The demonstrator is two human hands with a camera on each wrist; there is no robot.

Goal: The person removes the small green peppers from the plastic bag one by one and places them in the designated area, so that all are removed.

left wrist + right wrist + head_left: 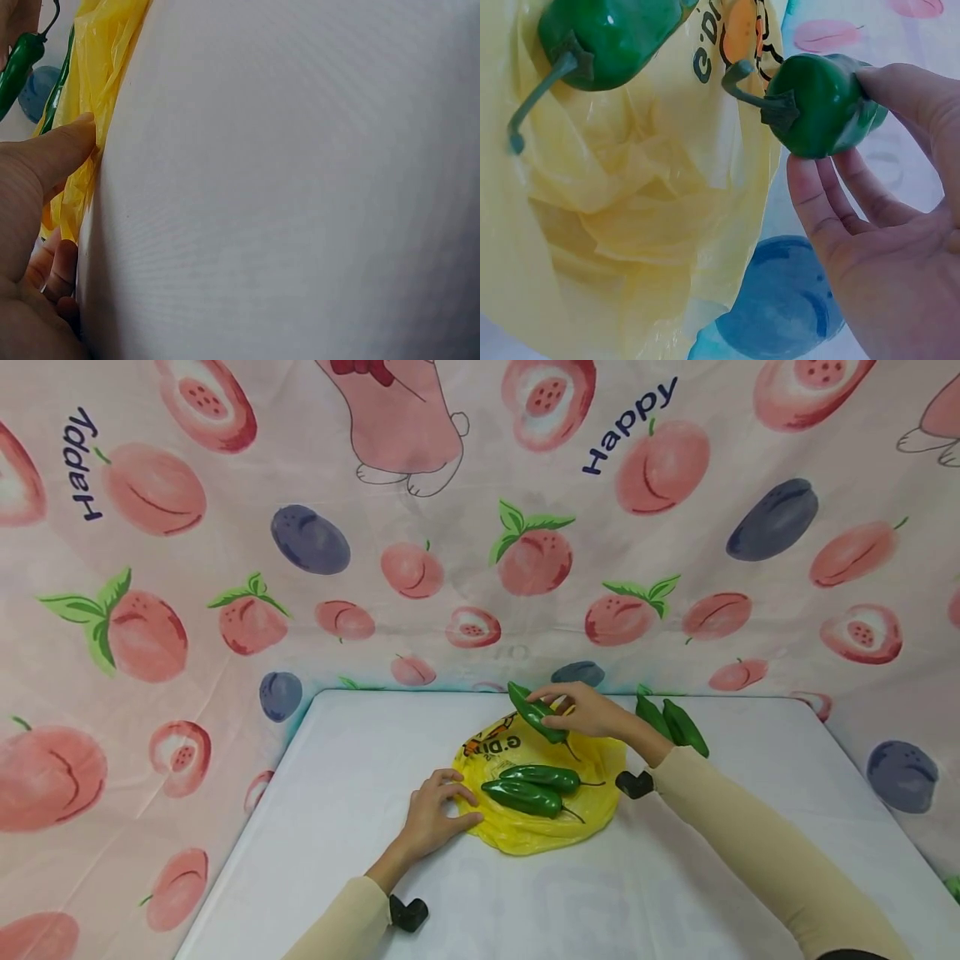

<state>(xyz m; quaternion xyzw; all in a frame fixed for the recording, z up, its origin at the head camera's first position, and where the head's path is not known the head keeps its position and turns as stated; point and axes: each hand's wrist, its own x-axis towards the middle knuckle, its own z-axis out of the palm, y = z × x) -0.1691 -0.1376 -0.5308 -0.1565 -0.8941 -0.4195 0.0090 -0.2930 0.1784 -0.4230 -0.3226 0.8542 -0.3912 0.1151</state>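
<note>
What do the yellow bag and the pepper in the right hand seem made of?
Yellow bag: probably thin plastic film, slightly glossy, judging by its crinkles and highlights.
Pepper in the right hand: smooth, shiny green surface with bright highlights; real flesh or molded plastic, can't tell which.

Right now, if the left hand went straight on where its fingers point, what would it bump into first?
The yellow bag: the left hand touches its edge. After that, perhaps the nearest green pepper, though depth is hard to judge.
</note>
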